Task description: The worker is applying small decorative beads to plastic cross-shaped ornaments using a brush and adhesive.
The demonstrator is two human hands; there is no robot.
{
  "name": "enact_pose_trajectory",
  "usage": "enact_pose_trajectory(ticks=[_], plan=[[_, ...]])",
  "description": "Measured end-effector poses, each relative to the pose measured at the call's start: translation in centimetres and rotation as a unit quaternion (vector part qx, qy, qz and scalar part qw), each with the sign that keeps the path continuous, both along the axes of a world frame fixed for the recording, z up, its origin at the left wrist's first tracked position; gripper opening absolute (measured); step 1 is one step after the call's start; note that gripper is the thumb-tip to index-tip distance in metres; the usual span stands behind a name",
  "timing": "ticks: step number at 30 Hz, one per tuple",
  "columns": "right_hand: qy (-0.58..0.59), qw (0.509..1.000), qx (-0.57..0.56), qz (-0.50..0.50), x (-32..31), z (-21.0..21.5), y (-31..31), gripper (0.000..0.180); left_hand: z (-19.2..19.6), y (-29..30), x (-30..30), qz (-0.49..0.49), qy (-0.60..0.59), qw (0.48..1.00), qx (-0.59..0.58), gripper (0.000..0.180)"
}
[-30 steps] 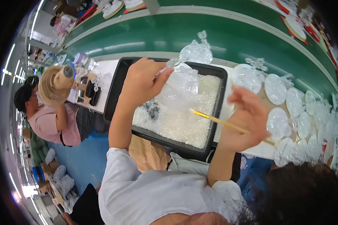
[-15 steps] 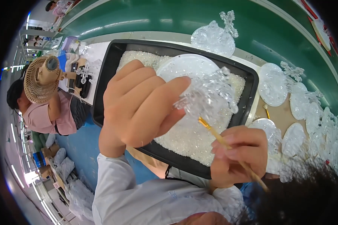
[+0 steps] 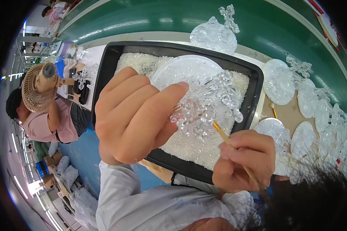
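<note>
My left hand (image 3: 133, 115) is closed on a clear plastic ornament (image 3: 210, 102) with many small shiny bumps and branches. Behind the ornament lies a round white disc (image 3: 187, 71), partly hidden; whether the two are joined I cannot tell. Between the thumb and fingers of my right hand (image 3: 246, 159) is a thin paintbrush (image 3: 223, 134) with a gold ferrule. Its tip is at the lower edge of the ornament. Both hands are over a black tray (image 3: 256, 92) filled with pale glittering granules (image 3: 196, 150).
Several clear ornaments on round bases (image 3: 277, 82) stand to the right, near another brush (image 3: 274, 111). One more ornament (image 3: 214, 36) sits beyond the tray, by the green conveyor belt (image 3: 142, 21). At left are a beige fan (image 3: 38, 84) and a person in pink (image 3: 52, 119).
The ornament, smeared by motion before, now looks sharper. My left hand has shifted slightly left in view, and the brush tip sits a little right of and lower than before.
</note>
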State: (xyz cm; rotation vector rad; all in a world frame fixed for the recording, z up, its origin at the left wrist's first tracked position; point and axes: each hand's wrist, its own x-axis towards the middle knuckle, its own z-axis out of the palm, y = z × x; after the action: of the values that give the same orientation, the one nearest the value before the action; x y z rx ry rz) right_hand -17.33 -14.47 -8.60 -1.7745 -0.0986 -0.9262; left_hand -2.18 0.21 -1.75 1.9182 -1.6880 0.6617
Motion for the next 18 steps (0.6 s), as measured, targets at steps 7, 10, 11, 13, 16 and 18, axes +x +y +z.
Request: enact_pose_trajectory(ticks=[7,10,11,13,16,18], plan=[[-0.030,0.999,0.002,-0.026,0.14,-0.12,-0.05,0.020,-0.36,0.21,0.23,0.014,-0.002,1.000,0.002,0.026],[-0.035,0.999,0.010,0.036,0.14,-0.33,0.14,0.021,-0.36,0.29,0.30,0.015,-0.003,1.000,0.001,0.026],[-0.035,0.999,0.011,0.037,0.24,-0.14,0.17,0.021,-0.33,0.33,0.28,0.015,0.000,1.000,0.001,0.026],[-0.008,0.999,-0.037,0.005,0.45,0.43,0.13,0.021,-0.39,0.23,0.38,0.012,-0.003,1.000,-0.003,0.026],[-0.049,0.999,0.009,-0.021,0.30,-0.23,-0.13,0.023,-0.44,0.05,0.42,0.009,-0.004,1.000,-0.008,0.026],[-0.036,0.999,0.000,0.006,0.57,-0.07,0.14,0.021,-0.53,0.07,0.43,0.010,-0.003,1.000,-0.008,0.026]])
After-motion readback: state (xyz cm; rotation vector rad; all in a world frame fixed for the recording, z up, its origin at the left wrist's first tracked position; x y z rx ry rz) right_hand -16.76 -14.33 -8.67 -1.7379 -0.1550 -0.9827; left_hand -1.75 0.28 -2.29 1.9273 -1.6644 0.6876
